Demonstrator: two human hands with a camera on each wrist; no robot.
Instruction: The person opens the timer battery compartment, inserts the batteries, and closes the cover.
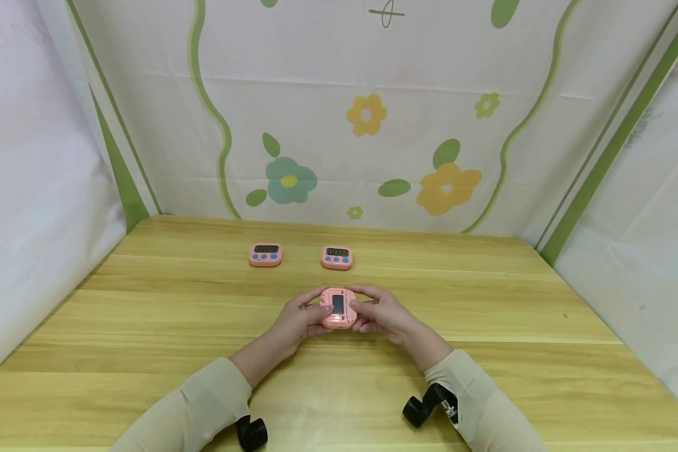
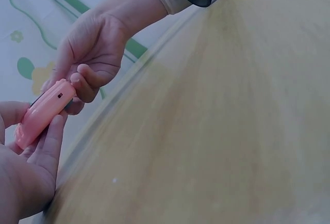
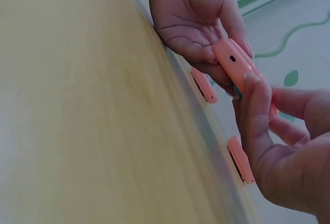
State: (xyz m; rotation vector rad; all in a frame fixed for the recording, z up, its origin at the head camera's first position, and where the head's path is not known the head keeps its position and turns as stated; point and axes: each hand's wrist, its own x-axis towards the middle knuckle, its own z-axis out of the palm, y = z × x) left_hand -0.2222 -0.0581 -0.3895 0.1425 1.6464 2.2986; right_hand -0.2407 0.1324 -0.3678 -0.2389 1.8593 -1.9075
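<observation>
Between both hands is a pink digital timer (image 1: 339, 321), held a little above the table with its back towards the head camera. A dark rectangle shows on that back. The left hand (image 1: 296, 323) grips its left side, thumb on the back and fingers around the edge. On the opposite side the right hand (image 1: 388, 315) pinches it, thumb also on the back. In the left wrist view the timer (image 2: 44, 113) shows its edge with a small dark slot. Its display side is mostly hidden, though a bit of blue-green shows underneath in the right wrist view.
Two more pink timers, a left one (image 1: 265, 256) and a right one (image 1: 336, 258), lie face up beyond the hands, each with a dark display and blue buttons. The wooden table (image 1: 147, 326) ends at a flower-printed fabric backdrop (image 1: 328, 144). Fabric also hangs at both sides.
</observation>
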